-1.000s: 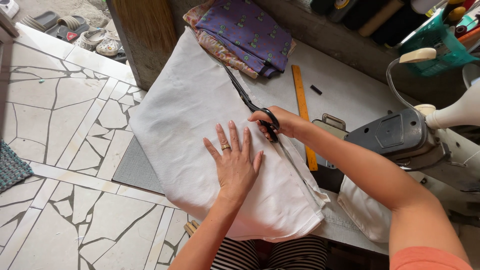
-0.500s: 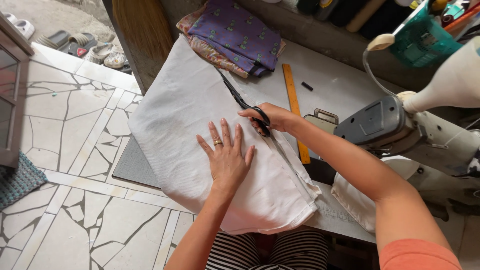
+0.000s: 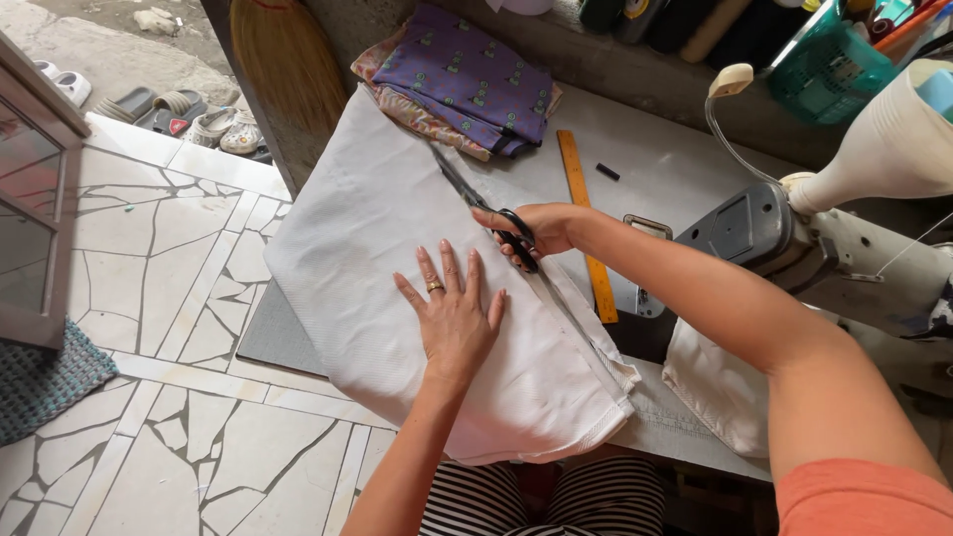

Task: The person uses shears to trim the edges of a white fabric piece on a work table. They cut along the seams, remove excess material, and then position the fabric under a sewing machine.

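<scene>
Nearest, lay spread over the front edge of the surface (image 3: 685, 169): a folded white cloth (image 3: 397, 248), soft and light by the look of it, likely to slide and bunch unless pinned flat. Rested on it palm down, fingers splayed wide, gripping nothing: the left hand (image 3: 455, 316), ring on one finger, just beside the cut line. Closed around the black handles of the scissors (image 3: 486, 211): the right hand (image 3: 541, 228), blades pointed away across the cloth, with a narrow cut strip trailing back toward the near corner. Judged best held flat close to the blades, since limp fabric would lift and shift otherwise. Just right of the scissors, lay along the surface: an orange ruler (image 3: 586, 228), and past it a small black stick (image 3: 608, 172). At right, stood a white sewing machine (image 3: 844, 228) with another pale cloth (image 3: 725, 387) hanging beneath. Farther off, stacked at the back edge: purple patterned fabric (image 3: 472, 84); beyond, a teal basket (image 3: 829, 69) and a broom (image 3: 288, 60); on the tiled floor (image 3: 149, 258) at far left, several sandals (image 3: 189, 119).
</scene>
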